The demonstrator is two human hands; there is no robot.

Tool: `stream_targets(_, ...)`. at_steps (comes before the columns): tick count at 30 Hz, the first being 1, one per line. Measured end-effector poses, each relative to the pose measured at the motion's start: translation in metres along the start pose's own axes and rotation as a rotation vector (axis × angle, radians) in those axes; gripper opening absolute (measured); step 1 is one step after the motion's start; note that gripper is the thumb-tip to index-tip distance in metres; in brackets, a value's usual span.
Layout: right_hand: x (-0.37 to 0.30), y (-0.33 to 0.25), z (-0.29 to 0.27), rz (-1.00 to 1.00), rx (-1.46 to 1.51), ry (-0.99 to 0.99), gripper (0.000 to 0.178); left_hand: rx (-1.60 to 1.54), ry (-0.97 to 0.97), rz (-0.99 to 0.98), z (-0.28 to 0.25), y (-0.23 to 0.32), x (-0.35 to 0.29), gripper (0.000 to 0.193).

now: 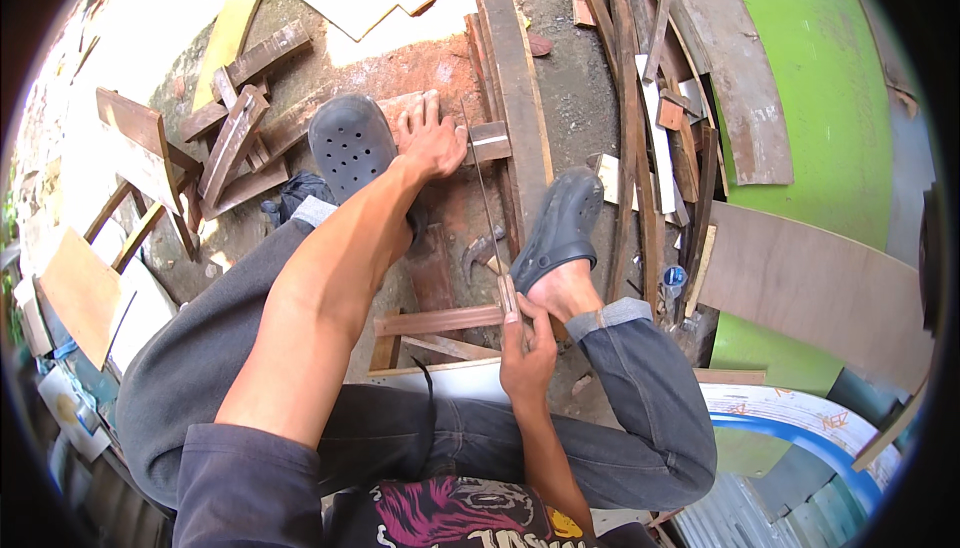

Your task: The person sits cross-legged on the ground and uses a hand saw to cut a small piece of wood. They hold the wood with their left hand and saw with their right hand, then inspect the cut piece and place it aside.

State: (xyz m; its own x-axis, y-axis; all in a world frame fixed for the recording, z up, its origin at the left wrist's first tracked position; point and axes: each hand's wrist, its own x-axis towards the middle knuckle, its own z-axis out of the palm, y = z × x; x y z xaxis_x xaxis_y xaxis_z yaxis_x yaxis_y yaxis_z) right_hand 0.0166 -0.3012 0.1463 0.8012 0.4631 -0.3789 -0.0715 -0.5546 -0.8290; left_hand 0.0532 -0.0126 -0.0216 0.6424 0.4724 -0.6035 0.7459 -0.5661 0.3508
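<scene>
1. The right hand [527, 348], at lower center, holds a thin saw [487, 204] by its wooden handle [508, 294], fingers closed around it.
2. The saw's blade stretches away from the person toward a short brown board [490, 144] at upper center.
3. The left hand [432, 138] lies on that board, fingers spread, gripping nothing.
4. A dark clog [350, 143] is left of that hand; another clog [566, 223] is right of the blade.
5. A hammer head [483, 252] shows beside the blade.
6. Scrap wood [235, 143] lies piled at left.
</scene>
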Motion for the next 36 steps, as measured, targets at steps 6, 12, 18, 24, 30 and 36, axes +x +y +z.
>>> stream_targets(6,0.074,0.006,0.04,-0.018,-0.007,-0.033,0.029,-0.026,-0.002,-0.014,-0.003,0.0,0.001,0.061)
stream_targets(12,0.014,-0.008,0.007,-0.063,-0.044,0.002,0.03,-0.008,-0.026,-0.011,-0.004,-0.001,-0.001,0.062)
stream_targets(18,0.08,0.007,0.044,-0.057,-0.043,-0.008,0.03,0.008,-0.015,0.008,-0.001,0.0,0.003,0.062)
stream_targets(24,0.023,-0.005,0.013,0.034,0.0,-0.008,0.031,0.014,-0.017,0.006,-0.002,-0.004,-0.001,0.063)
stream_targets(30,0.08,0.002,0.037,-0.021,-0.03,-0.021,0.03,0.019,-0.028,0.014,-0.005,0.002,0.006,0.063)
stream_targets(36,0.028,0.002,0.018,0.029,0.089,-0.02,0.03,0.02,-0.021,-0.026,0.002,-0.011,0.007,0.061)
